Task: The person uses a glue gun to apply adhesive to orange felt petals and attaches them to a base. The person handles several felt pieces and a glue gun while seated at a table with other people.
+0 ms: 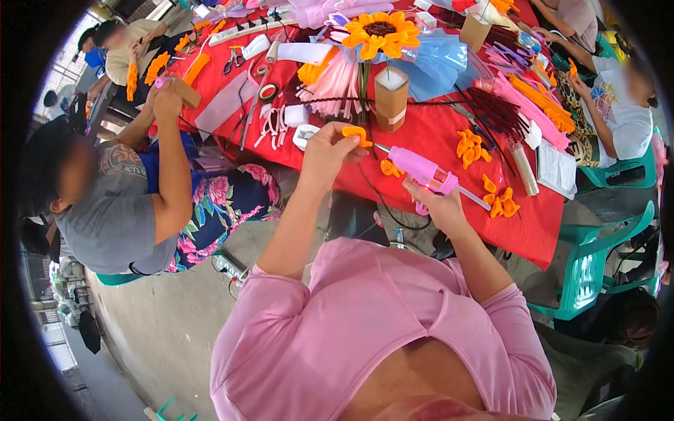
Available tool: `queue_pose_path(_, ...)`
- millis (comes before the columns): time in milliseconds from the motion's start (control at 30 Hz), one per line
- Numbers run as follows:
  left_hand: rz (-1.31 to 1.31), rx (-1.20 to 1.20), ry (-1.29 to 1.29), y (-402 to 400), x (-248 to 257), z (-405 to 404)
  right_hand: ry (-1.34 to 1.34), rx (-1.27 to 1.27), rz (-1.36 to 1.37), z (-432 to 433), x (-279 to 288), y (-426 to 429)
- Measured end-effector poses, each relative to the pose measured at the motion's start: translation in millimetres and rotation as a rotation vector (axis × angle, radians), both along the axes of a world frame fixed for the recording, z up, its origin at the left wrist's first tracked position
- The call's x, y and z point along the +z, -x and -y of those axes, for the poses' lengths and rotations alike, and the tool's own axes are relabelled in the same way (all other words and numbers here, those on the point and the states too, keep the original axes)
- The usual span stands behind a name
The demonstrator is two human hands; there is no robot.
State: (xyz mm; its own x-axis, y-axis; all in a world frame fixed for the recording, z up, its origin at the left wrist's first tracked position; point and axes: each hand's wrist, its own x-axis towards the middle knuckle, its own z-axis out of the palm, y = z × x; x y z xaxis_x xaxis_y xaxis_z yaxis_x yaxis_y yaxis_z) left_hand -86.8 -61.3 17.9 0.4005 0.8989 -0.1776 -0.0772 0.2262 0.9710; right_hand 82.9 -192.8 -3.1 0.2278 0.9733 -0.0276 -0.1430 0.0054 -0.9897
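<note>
Pinched in the fingers of my left hand point(327, 152) is a looped orange pipe-cleaner petal point(357, 134). My right hand point(436, 206) grips a pink hot glue gun point(421, 169), with a glue stick point(474, 198) poking out of its back end. The gun's nozzle points at the petal; whether they touch I cannot tell. More orange petals point(504, 204) lie on the red tablecloth to the right of the gun, and another group point(471, 148) sits farther back. One petal point(389, 168) rests just below the gun, partly hidden by it.
A finished orange sunflower point(380, 34) stands behind a cardboard holder point(391, 100). Scissors point(233, 60), a tape roll point(267, 93), pipe-cleaner bundles point(542, 105) and a notebook point(556, 169) crowd the table. A person point(126, 205) sits at left, another point(616, 105) at right. A green chair point(584, 263) stands nearby.
</note>
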Motion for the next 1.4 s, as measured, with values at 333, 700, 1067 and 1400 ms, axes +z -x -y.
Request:
queue_pose_path(333, -0.162, -0.016, -0.086, -2.6, -0.1, 2.2, 0.058, 0.006, 0.081, -6.4, 5.1, 1.8)
queue_pose_path(700, -0.203, -0.052, -0.159, -1.7, -4.8, 2.5, 0.037, -0.006, 0.132, -7.2, 2.3, 0.4)
queue_pose_path(1067, -0.211, -0.060, -0.179, -3.1, -3.9, 3.7, -0.009, -0.009, 0.129, -6.2, 2.9, 1.3)
queue_pose_path(1400, -0.213, -0.076, -0.185, -2.8, -5.6, 4.7, -0.027, -0.022, 0.119, -6.5, 6.0, 1.8)
